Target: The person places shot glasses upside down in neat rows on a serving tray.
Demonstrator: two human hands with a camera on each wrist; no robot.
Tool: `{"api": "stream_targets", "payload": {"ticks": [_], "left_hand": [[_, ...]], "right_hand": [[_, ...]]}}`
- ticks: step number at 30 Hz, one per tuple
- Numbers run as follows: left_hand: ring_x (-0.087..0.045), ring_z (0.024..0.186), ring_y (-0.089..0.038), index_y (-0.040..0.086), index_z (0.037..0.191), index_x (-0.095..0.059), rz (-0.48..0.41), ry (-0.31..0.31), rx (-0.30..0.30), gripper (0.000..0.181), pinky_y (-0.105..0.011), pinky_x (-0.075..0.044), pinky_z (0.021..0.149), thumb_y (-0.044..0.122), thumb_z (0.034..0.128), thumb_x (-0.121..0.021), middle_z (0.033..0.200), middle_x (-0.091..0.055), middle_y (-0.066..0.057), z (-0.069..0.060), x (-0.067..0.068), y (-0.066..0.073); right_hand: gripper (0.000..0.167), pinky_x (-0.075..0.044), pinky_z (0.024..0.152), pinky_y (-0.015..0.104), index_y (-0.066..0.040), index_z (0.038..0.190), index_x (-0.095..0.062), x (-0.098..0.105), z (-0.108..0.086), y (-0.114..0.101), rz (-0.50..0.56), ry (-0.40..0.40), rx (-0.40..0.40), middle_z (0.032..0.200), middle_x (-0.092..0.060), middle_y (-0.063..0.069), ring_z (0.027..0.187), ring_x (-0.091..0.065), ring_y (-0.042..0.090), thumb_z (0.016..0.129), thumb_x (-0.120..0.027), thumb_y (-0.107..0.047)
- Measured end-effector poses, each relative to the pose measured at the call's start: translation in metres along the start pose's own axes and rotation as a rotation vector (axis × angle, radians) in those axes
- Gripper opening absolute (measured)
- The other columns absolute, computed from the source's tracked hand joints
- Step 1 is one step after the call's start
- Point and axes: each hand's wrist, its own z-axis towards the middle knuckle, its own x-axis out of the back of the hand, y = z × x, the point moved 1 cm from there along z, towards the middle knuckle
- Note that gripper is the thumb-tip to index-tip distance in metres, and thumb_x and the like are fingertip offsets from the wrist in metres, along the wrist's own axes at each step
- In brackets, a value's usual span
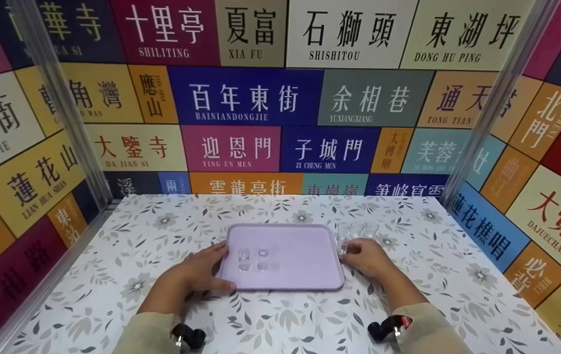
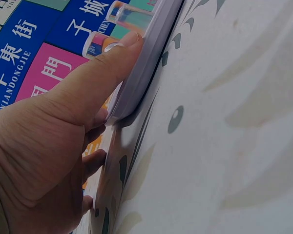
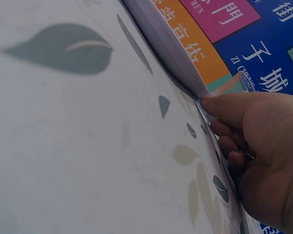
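A pale purple tray [image 1: 305, 255] lies on the patterned tabletop, with small clear cups [image 1: 263, 259] standing on its left part. My left hand [image 1: 199, 270] rests against the tray's left side. Its thumb extends along the rim near the front corner, and the other fingers touch the left edge farther back. Just off the tray's right edge, my right hand [image 1: 371, 258] pinches a small clear cup [image 3: 244, 83] between thumb and fingers. Most of that cup is hidden by the hand.
Behind my right hand, several more clear cups [image 1: 358, 229] stand close together beside the tray's far right corner. The floral tabletop [image 1: 300, 319] runs back to a wall [image 1: 246, 96] covered in coloured name panels. Clear upright strips [image 1: 71, 98] edge both sides.
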Motion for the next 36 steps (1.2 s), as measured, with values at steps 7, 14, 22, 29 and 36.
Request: {"api": "stream_targets", "payload": {"ticks": [7,14,22,29,36], "left_hand": [[-0.010,0.169,-0.040,0.034,0.171,-0.028,-0.002,-0.003,-0.009,0.124,-0.071,-0.003,0.135,0.074,0.0705,-0.088,0.182,-0.014,0.014,-0.001,0.001,0.000],[-0.011,0.170,-0.038,0.034,0.171,-0.028,0.013,-0.004,-0.016,0.124,-0.069,-0.002,0.136,0.075,0.0703,-0.088,0.182,-0.014,0.015,0.001,0.000,0.002],[-0.016,0.168,-0.039,0.027,0.171,-0.029,0.037,0.012,-0.051,0.124,-0.070,-0.004,0.135,0.074,0.0719,-0.087,0.182,-0.018,0.009,-0.001,0.001,0.000],[-0.015,0.168,-0.041,0.030,0.171,-0.029,0.030,0.009,-0.043,0.125,-0.072,-0.003,0.134,0.077,0.0703,-0.086,0.182,-0.016,0.009,-0.002,0.001,0.000],[-0.013,0.169,-0.041,0.031,0.171,-0.028,0.032,0.004,-0.037,0.124,-0.072,-0.003,0.134,0.076,0.0708,-0.086,0.182,-0.015,0.009,-0.001,0.001,0.000]], "right_hand": [[0.039,-0.058,0.100,0.040,-0.013,0.122,-0.079,0.005,-0.002,-0.004,0.081,0.036,-0.064,0.117,-0.079,0.006,0.112,-0.070,0.023,0.092,-0.084,-0.037],[0.042,-0.059,0.086,0.027,-0.010,0.125,-0.077,0.006,-0.003,-0.011,0.308,0.064,-0.096,0.120,-0.077,0.008,0.105,-0.070,0.019,0.091,-0.086,-0.034],[0.047,-0.059,0.091,0.020,-0.007,0.131,-0.075,0.000,-0.001,-0.035,0.488,0.071,-0.072,0.126,-0.077,0.011,0.109,-0.071,0.014,0.091,-0.088,-0.028],[0.048,-0.061,0.089,0.021,-0.005,0.132,-0.073,-0.009,0.000,-0.054,0.551,0.037,-0.054,0.123,-0.077,0.008,0.106,-0.071,0.011,0.090,-0.088,-0.024],[0.041,-0.060,0.082,0.020,-0.003,0.125,-0.076,-0.021,0.001,-0.070,0.569,0.049,0.000,0.108,-0.077,0.003,0.098,-0.070,0.010,0.089,-0.088,-0.018]]}}
